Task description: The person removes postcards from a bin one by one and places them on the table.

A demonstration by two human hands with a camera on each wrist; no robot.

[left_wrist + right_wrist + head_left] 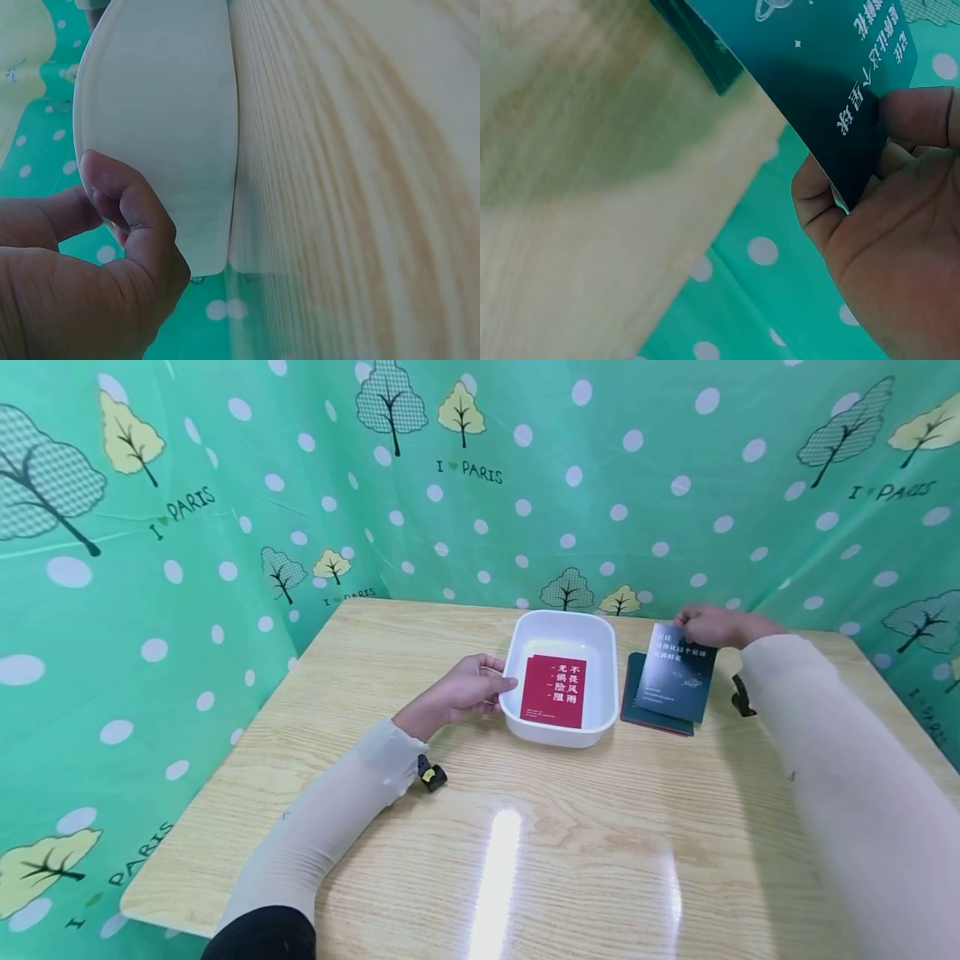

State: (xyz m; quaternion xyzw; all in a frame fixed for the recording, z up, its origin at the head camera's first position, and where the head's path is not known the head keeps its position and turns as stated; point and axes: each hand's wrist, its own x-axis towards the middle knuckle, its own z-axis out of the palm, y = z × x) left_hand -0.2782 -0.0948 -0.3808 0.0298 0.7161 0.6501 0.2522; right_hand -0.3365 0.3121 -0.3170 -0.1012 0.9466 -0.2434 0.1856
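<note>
A white plastic basin [564, 737] stands at the far middle of the table, with a red card [553, 693] with white Chinese lettering lying in it. My left hand [472, 687] grips the basin's left rim, thumb and fingers on either side of it in the left wrist view. To the right of the basin, my right hand [708, 625] pinches a dark blue card [673, 681] by its far edge, between thumb and fingers [919, 116]. The card is tilted over a small stack of dark green and red cards [634, 702], hiding most of them.
The light wooden table [600, 827] reaches toward me, with bright glare streaks on its near part. A green patterned curtain [480, 527] hangs right behind the table's far edge and along the left side. Dark straps [431, 774] with small devices sit under both wrists.
</note>
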